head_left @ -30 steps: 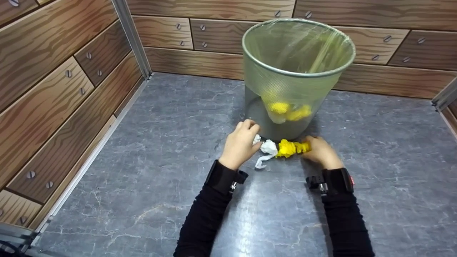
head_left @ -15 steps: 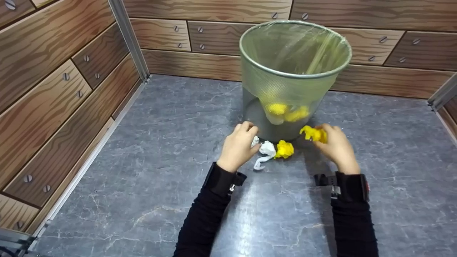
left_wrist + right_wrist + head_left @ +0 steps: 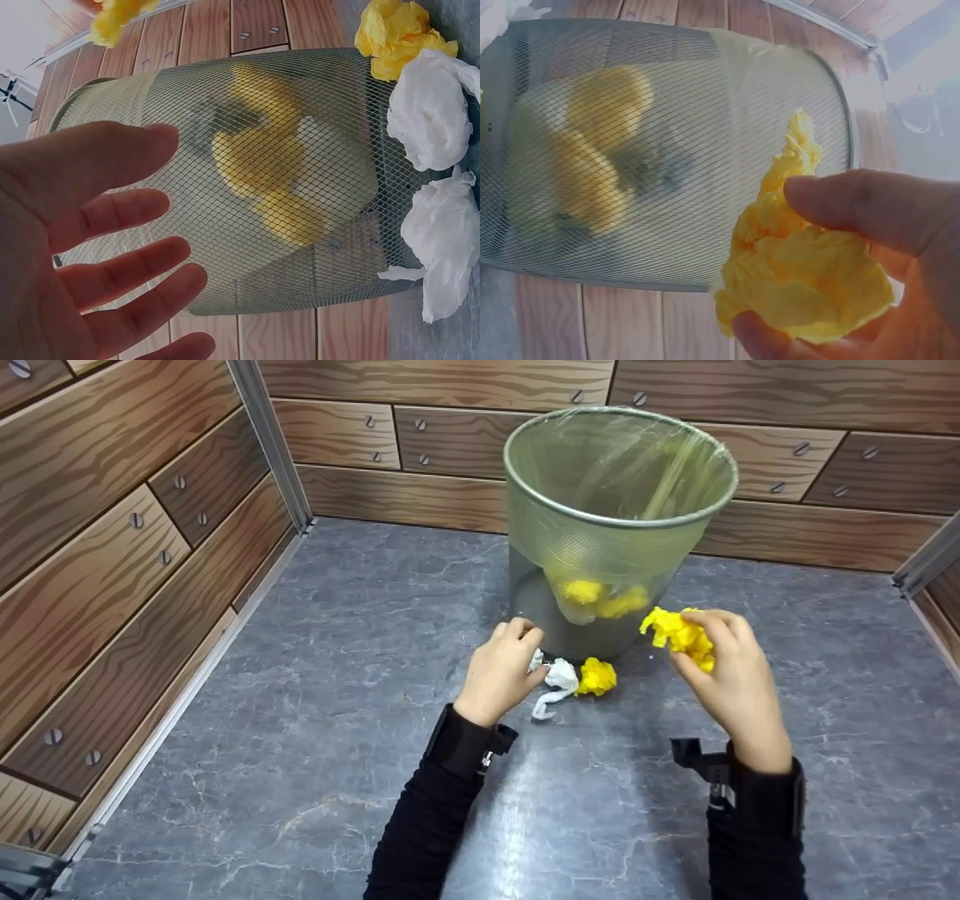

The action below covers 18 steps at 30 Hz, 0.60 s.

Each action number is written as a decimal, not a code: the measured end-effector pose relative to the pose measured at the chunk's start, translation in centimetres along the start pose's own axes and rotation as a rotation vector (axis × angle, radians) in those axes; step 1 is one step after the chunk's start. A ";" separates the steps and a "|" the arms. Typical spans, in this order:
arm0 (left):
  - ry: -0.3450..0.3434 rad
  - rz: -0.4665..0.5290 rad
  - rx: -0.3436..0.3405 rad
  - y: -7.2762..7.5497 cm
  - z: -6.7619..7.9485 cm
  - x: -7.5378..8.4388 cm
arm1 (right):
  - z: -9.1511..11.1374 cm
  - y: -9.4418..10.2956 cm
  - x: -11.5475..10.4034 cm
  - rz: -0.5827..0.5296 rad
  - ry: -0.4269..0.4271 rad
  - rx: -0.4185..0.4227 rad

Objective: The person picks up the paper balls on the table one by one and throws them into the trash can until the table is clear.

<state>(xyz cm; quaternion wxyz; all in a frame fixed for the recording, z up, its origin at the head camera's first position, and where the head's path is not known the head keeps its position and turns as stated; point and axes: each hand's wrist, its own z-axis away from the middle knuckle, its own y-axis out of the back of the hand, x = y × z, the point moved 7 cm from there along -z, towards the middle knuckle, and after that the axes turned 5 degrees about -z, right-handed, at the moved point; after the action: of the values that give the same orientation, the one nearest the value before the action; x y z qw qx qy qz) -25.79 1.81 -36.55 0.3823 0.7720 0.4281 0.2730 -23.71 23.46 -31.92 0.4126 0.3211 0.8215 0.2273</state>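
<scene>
My right hand (image 3: 739,682) pinches a crumpled yellow paper (image 3: 802,277) between thumb and fingers, raised beside the bin's right side. My left hand (image 3: 499,671) holds nothing; the left wrist view shows its fingers apart and relaxed in front of the mesh. On the floor at the bin's foot lie a yellow paper ball (image 3: 598,677), a white crumpled paper (image 3: 562,675) with a twisted tail, and a second white crumpled paper (image 3: 442,240), partly hidden by my left hand in the head view. The mesh waste bin (image 3: 622,519) stands upright behind them.
A clear yellowish liner (image 3: 682,465) lines the bin and folds over its rim. Several yellow crumpled papers (image 3: 259,157) show through the mesh inside. Wood-patterned walls (image 3: 420,495) close off the back and sides of the grey marbled floor (image 3: 337,645).
My right hand has picked the outer yellow paper off the floor and lifted it up and to the right. The left hand stays by the white papers.
</scene>
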 end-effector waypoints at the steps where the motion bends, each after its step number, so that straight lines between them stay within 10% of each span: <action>1: -0.001 0.001 0.000 0.0 0.0 0.0 | 0.1 0.2 -0.3 0.000 0.011 0.016; 9: -0.006 0.000 0.001 -0.2 0.2 0.0 | -0.9 3.0 -3.3 -0.052 0.102 0.204; 18: 0.010 0.002 -0.012 0.0 -0.1 -0.3 | -8.3 7.6 -6.8 -0.120 0.123 0.429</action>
<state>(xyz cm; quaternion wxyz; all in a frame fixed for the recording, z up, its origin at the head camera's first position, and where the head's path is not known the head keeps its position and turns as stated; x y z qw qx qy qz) -26.01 1.55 -36.57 0.3846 0.7687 0.4277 0.2798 -24.89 22.94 -18.80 0.2966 0.3375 0.8924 0.0416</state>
